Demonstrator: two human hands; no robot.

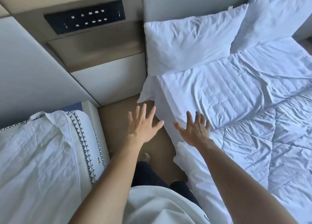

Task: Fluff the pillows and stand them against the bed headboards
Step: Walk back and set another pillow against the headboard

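So the person is standing in the gap between two beds, both arms stretched out forward. Left hand (143, 125) has its grip spread wide, fingers fanned, nothing in it, hanging over the brown floor (116, 119) of the aisle. Right hand (194, 131) is the same deal, fingers splayed and empty, over the near edge of the right bed's white sheet (211, 92); can't tell if it's actually touching the fabric.

Pillows: the near pillow (187, 43) lies at the head of the right bed, leaning back toward the grey headboard (177, 4) more than standing. The far pillow (273, 19) is just beside it on the right, overlapping behind it, also up at the headboard. Both are white and wrinkly. A quilted duvet (270, 148) is pulled down, covering the lower part of that bed.

Left bed (33, 156) has a rumpled white sheet and a mattress edge with black zigzag stitching, plus a small green-yellow logo tag (98, 160), too tiny to read. No pillow in view there.

On the wall between the beds sits a dark switch panel (85, 16) with rows of little lit buttons; the labels are too blurry to make out.
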